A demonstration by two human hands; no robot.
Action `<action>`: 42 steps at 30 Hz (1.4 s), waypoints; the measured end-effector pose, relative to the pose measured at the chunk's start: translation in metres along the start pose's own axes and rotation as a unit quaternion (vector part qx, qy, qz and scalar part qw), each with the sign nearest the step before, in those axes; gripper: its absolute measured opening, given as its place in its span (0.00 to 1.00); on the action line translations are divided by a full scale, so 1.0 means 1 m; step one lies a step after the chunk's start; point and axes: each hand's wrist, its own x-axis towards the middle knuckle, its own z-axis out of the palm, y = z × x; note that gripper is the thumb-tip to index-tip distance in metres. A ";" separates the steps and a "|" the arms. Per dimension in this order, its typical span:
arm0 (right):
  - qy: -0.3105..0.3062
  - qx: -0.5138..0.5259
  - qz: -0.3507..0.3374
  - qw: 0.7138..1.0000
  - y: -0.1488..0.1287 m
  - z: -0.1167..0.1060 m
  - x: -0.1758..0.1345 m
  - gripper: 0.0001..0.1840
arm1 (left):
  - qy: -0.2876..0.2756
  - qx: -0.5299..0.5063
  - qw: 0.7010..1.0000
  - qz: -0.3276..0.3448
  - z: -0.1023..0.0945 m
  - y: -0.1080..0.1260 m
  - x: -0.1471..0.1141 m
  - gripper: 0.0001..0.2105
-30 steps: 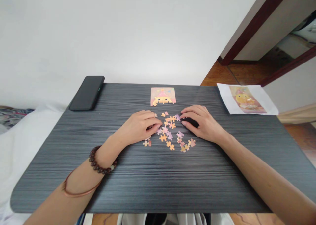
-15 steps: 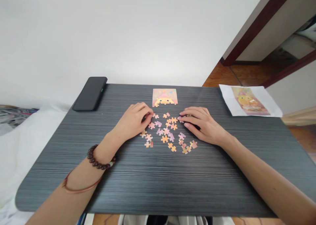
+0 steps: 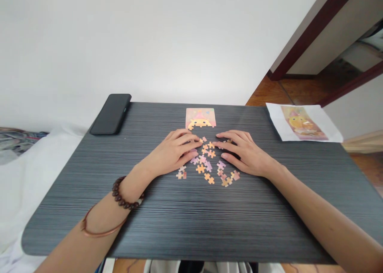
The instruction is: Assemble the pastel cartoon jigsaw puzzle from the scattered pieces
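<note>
Several loose jigsaw puzzle pieces in orange, pink and purple lie scattered on the dark table. My left hand rests over the left side of them, fingers stretched out, its fingertips at pieces near the top of the pile; it hides some pieces. On the right side, my right hand lies with fingers spread, partly covering a few pieces, with one fingertip close to an orange piece. Beyond both hands sits a joined puzzle section, showing a yellow face under a pink hat, its lower edge jagged.
A black phone lies at the table's back left. At the back right a white sheet bears a printed picture of the yellow character. A white wall rises behind the dark striped table.
My left hand has shifted right over the pieces, and its pinched fingers have stretched out. The right hand stays nearly in place.
</note>
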 end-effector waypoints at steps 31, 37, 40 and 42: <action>0.020 0.000 -0.039 0.999 -0.007 0.002 0.008 0.18 | -0.014 -0.004 0.999 0.029 0.001 0.001 -0.001 0.16; 0.040 0.039 -0.047 0.997 -0.007 0.000 0.009 0.14 | -0.020 -0.009 0.999 0.032 0.001 0.001 0.000 0.17; 0.031 0.034 -0.042 0.998 -0.008 -0.001 0.009 0.15 | -0.023 -0.021 0.999 0.038 0.002 0.002 0.000 0.17; 0.021 0.026 -0.037 0.999 -0.008 -0.001 0.009 0.16 | -0.027 -0.029 0.999 0.037 0.002 0.003 0.000 0.18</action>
